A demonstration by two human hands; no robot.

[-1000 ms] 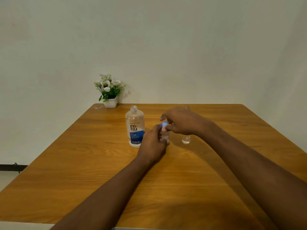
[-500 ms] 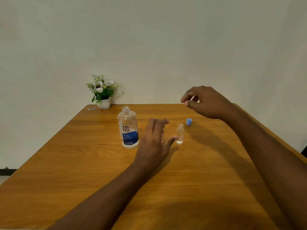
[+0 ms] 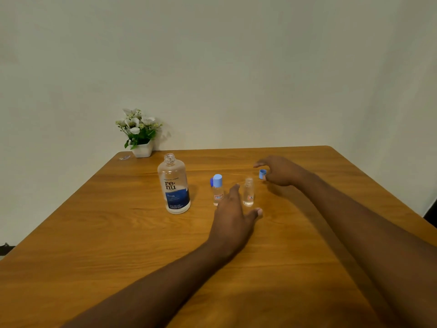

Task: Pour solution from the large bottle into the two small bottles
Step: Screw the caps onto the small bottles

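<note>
Large clear plastic bottle with blue label (image 3: 173,185) upright on brown wooden table (image 3: 94,233), left of centre; capped small clear bottle (image 3: 218,190) near its right; uncapped small clear bottle (image 3: 248,192) further right (apart, not touching); loose blue plastic cap (image 3: 262,174) behind-right of that; white pot of flowers (image 3: 142,150) at far-left corner; left hand (image 3: 233,218) before small bottles.

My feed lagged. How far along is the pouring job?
Done: large bottle open; uncapped small bottle stands ready, its cap by the right hand. In hand: left hand, open, between the small bottles. Left: uncap the capped small bottle, then pour into both.
</note>
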